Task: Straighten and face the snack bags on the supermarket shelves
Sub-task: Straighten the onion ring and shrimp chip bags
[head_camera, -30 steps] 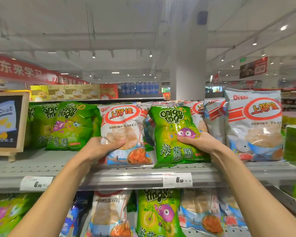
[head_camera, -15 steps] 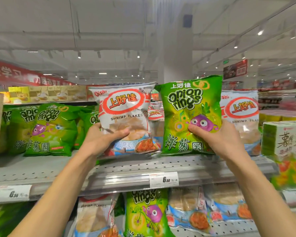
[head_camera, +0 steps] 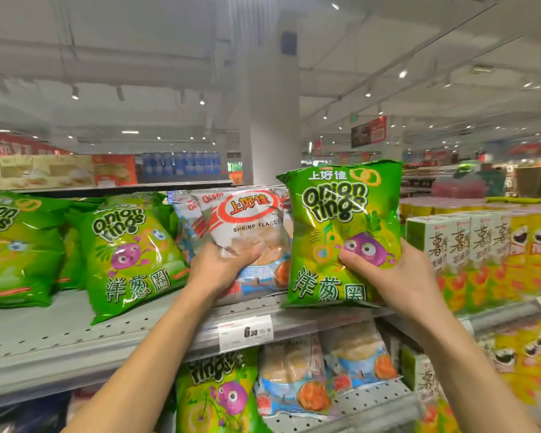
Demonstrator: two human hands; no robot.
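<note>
Now the onion rings bag (head_camera: 344, 232), gripped by the right hand (head_camera: 388, 276), has swung rightward, upright at the shelf (head_camera: 75, 335) edge, apparently misplaced among the shrimp flakes. Meanwhile the left hand (head_camera: 219, 267) has pushed the shrimp flakes bag (head_camera: 250, 226) back into its row. Both bags' lower edges are hidden behind the hands.

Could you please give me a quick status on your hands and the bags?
Left hand grips shrimp flakes bag. Right hand grips onion rings bag, upright, facing out at shelf edge. Nothing in the way.
</note>
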